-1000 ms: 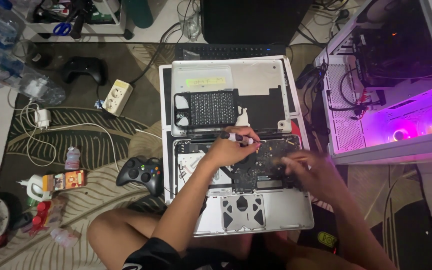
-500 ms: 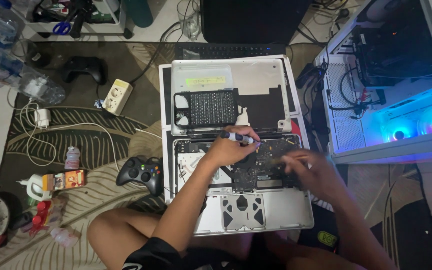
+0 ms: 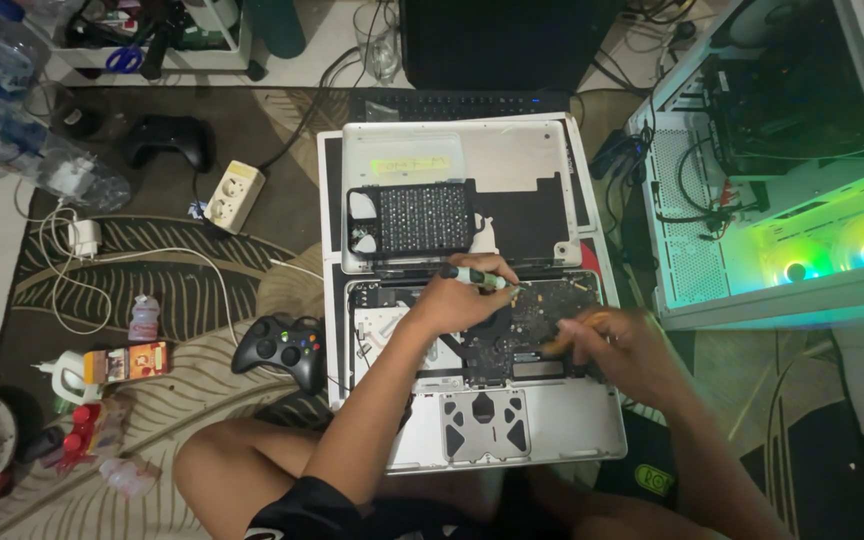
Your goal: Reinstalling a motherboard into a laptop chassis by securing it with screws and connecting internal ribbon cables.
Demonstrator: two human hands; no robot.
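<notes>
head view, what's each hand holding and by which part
Left hand grips a green-handled screwdriver by its handle, over the opened laptop. Right hand is blurred; something orange shows at its fingers, hold unclear.

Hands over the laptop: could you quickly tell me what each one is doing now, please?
Left hand: closed on a screwdriver.
Right hand: curled over the board; blurred, something orange at its fingers, grip cannot be told.

Dim room; green glow off computer case (image 3: 802, 250) — right hand (image 3: 617, 350) motion-blurred
</notes>
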